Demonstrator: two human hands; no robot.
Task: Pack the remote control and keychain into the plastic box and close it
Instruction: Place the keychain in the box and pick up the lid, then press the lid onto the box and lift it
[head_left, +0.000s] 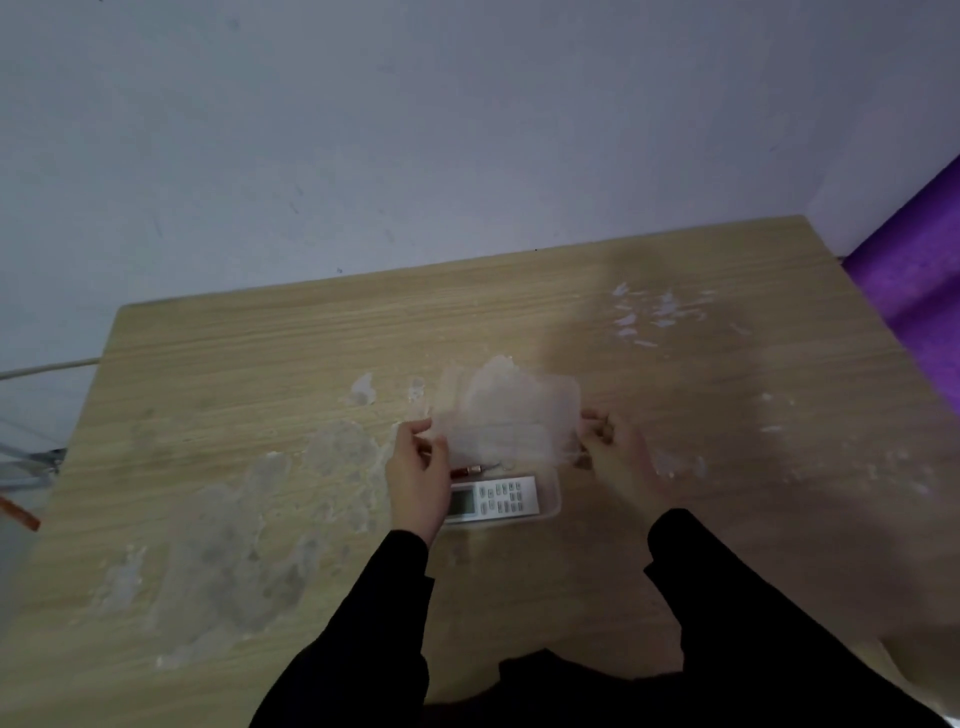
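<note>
A clear plastic box (551, 503) sits on the wooden table in front of me. Inside it lies a white remote control (493, 499), buttons up, screen to the left. Just behind the remote, a small red and copper keychain (470, 472) shows in the box. Both hands hold the translucent lid (511, 415) tilted up over the far part of the box. My left hand (418, 478) grips the lid's left edge and hides the box's left end. My right hand (615, 457) grips the lid's right edge.
The wooden table (260, 389) bears pale worn patches and white flecks. A purple surface (914, 291) stands at the right, a grey wall behind. A white cable (47, 368) and an orange object (21, 514) lie off the table's left edge.
</note>
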